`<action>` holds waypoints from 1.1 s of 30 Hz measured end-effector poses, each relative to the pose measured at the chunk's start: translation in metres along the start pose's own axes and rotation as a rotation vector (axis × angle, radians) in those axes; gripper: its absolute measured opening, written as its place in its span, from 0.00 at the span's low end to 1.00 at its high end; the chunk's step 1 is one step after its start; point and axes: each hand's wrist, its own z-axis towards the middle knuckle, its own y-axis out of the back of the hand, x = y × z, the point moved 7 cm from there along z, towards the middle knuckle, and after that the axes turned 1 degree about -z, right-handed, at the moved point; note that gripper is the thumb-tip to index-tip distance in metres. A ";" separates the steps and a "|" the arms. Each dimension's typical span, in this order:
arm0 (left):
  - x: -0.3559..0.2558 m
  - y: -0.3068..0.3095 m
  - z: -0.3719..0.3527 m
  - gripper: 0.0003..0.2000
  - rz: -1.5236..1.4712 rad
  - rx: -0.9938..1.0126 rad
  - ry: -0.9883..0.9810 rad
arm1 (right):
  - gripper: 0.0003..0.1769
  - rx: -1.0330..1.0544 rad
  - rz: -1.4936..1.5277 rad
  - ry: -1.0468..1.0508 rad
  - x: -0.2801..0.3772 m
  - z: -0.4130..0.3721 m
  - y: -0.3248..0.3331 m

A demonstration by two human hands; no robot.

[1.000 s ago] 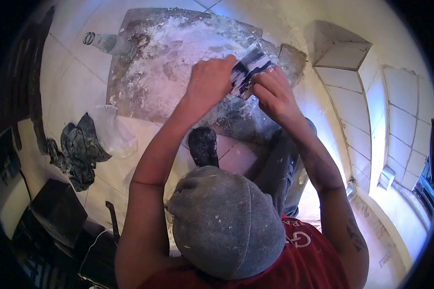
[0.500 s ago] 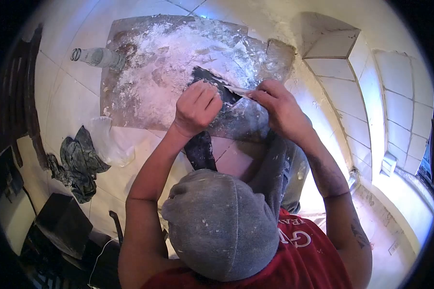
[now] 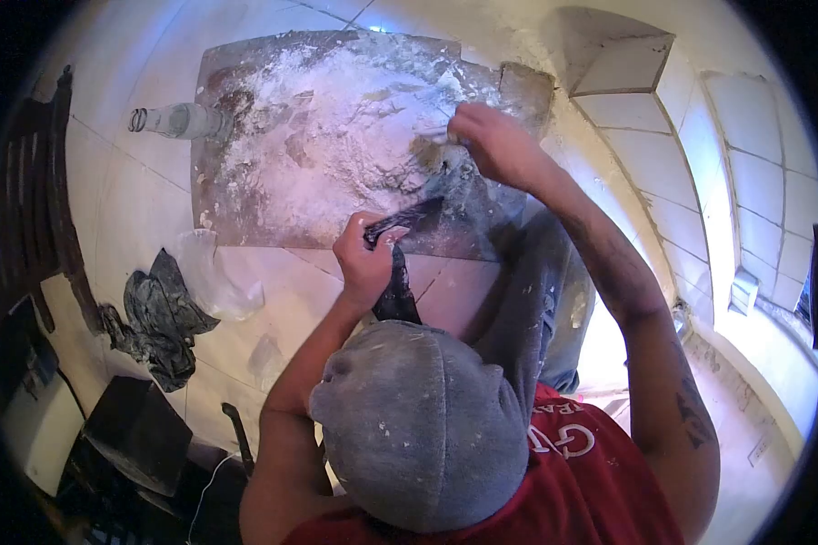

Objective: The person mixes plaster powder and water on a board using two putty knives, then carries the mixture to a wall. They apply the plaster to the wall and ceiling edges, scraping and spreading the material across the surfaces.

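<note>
My left hand (image 3: pixel 368 259) is closed around a dark strip (image 3: pixel 409 216) at the near edge of the powder-covered board (image 3: pixel 245 222). The strip stretches up and right over the board. Above the board's right part is my right hand (image 3: pixel 482 141), its fingers closed on something thin and pale that I cannot make out. Just below and left of that hand lies grey, lumpy material (image 3: pixel 450 177) among the white powder (image 3: pixel 336 118).
A glass bottle (image 3: pixel 186 121) lies across the board's left edge. Crumpled dark plastic (image 3: pixel 159 318) and a clear bag (image 3: pixel 214 277) lie on the tiled floor. A dark chair (image 3: pixel 41 200) stands at left, a tiled ledge (image 3: pixel 650 168) at right.
My left hand has moved down and now grips the dark strip, pulled off the board's middle. My right hand has moved up and left, away from the strip.
</note>
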 end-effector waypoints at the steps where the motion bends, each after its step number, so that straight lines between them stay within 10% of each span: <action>1: 0.019 -0.001 -0.009 0.08 -0.069 -0.021 0.090 | 0.09 -0.003 0.003 0.065 0.006 -0.006 -0.002; 8: 0.101 -0.018 -0.058 0.11 -0.056 -0.042 0.290 | 0.07 -0.036 0.112 0.127 0.010 -0.031 0.001; 17: -0.097 -0.007 0.048 0.08 0.444 0.059 -0.148 | 0.09 -0.132 -0.165 0.391 0.043 -0.029 0.008; 22: -0.095 -0.055 0.082 0.07 0.700 0.297 -0.426 | 0.09 -0.230 -0.161 0.420 0.063 -0.025 0.035; 29: -0.057 -0.012 0.085 0.09 0.566 0.022 -0.139 | 0.11 -0.290 0.209 -0.662 -0.074 -0.066 0.032; 33: 0.002 0.000 0.033 0.12 0.382 0.010 0.126 | 0.17 -0.337 0.684 -0.928 -0.140 -0.100 -0.029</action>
